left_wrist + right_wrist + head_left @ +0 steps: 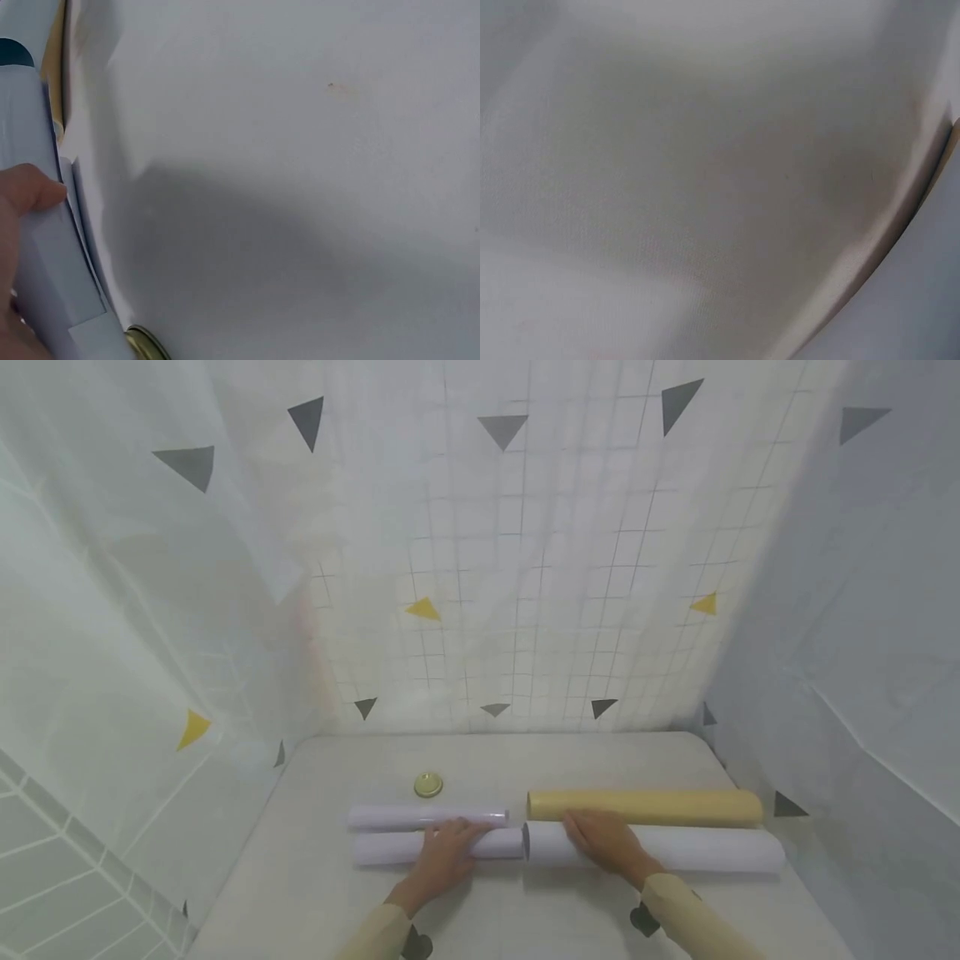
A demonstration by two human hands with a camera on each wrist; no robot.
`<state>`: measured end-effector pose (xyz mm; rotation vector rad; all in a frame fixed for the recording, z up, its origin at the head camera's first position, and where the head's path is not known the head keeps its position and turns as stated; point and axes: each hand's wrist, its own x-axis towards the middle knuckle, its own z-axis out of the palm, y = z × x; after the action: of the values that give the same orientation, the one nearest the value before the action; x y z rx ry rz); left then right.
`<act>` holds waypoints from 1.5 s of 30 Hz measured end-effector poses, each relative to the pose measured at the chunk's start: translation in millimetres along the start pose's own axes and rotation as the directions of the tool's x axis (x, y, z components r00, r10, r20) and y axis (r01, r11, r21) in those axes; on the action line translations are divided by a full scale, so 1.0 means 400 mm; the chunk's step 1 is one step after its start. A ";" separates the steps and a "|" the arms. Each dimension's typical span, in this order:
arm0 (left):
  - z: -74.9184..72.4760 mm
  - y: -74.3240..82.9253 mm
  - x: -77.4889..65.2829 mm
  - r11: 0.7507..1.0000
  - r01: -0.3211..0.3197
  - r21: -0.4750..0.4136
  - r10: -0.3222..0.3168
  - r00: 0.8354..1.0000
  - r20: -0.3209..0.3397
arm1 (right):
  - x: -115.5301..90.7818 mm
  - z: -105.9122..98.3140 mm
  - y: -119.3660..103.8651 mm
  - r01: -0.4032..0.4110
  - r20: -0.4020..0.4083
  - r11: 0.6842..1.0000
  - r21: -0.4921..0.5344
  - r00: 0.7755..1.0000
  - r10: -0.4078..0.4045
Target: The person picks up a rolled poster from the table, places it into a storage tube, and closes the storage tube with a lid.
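My left hand rests on top of a white paper roll, its fingers reaching toward a thinner, glossy white roll right behind it. In the left wrist view a fingertip lies on the white surface. To the right, my right hand lies over the left part of a thicker white roll, fingers pointing toward the yellow-tan roll behind. The near white rolls meet almost end to end. The right wrist view shows no fingers, only a roll's pale edge at lower right.
A small round gold lid lies behind the thin roll on the left. The white table backs onto a sheet-covered wall with grid lines and triangle marks. Similar sheeting hangs on both sides.
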<state>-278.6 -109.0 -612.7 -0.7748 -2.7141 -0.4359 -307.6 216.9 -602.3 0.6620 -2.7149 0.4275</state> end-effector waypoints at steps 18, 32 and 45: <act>-0.010 0.013 0.004 1.000 0.015 0.015 -0.015 1.000 -0.011 | 0.003 -0.007 -0.014 0.018 0.005 1.000 0.000 1.000 -0.018; -0.009 0.007 -0.004 0.998 0.057 -0.008 -0.057 0.998 -0.006 | 0.004 0.001 -0.012 0.055 -0.024 0.998 -0.004 0.998 -0.055; 0.000 0.004 -0.001 0.994 0.098 0.052 -0.098 0.995 -0.010 | 0.020 -0.001 -0.001 0.090 -0.056 0.996 -0.013 0.994 -0.091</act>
<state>-277.4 -107.7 -612.4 -0.6275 -2.7532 -0.3870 -314.0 213.6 -599.0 0.7553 -2.6203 0.4039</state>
